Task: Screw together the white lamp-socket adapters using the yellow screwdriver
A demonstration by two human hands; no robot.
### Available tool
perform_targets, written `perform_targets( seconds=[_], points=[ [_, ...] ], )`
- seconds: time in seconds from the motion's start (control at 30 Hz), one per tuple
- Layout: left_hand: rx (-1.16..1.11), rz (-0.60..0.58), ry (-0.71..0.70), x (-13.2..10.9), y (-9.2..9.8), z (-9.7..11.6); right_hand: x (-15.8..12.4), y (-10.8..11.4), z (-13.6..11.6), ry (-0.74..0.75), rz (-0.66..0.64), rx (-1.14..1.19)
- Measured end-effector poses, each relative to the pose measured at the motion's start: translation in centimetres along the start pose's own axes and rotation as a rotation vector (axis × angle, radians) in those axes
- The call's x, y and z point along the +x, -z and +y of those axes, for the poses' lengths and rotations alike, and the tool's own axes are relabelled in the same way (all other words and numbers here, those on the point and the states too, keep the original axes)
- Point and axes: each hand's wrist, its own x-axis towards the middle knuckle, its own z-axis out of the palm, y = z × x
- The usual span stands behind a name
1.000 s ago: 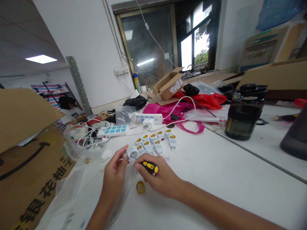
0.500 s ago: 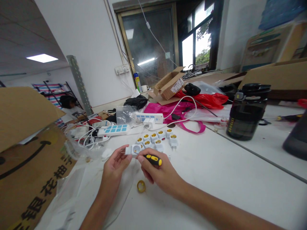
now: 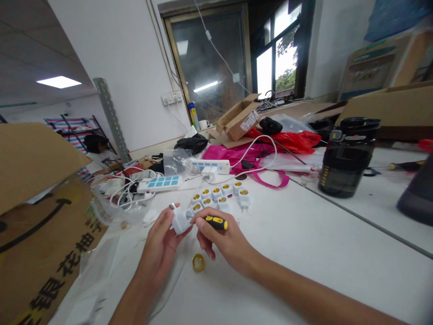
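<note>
Left hand (image 3: 158, 246) grips the white plug adapter (image 3: 181, 220) steady; right hand (image 3: 225, 241) closes around the yellow-black screwdriver (image 3: 216, 222), tip hidden.

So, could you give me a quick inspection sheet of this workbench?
Surface: white table.
Job's things: white socket adapter, a loose brass ring, and a group of brass-lined adapters.
Hands: left hand holds the adapter; right hand grips a black-and-yellow screwdriver.
Clutter: cardboard box, dark bottle, pink bag, red bag.
Cables: white cable loops behind a power strip with blue sockets.
Surroundings: window, wall sockets.
</note>
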Motion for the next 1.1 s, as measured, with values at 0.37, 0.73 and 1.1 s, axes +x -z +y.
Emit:
perform_targets(
  seconds=[0.37, 0.73, 1.1],
  points=[
    [-0.329, 0.194, 0.125, 1.0, 0.3, 1.7, -2.0, -0.4, -0.5, 0.448, -0.075, -0.482],
    [0.305, 0.375, -0.273, 1.2, 1.1, 1.5, -1.6, 0.2, 0.9, 0.599, -0.061, -0.729],
    [-0.06, 0.423, -0.376, 1.1, 0.4, 2.0, -1.4, 0.5, 1.4, 0.53, -0.054, -0.736]
  ],
)
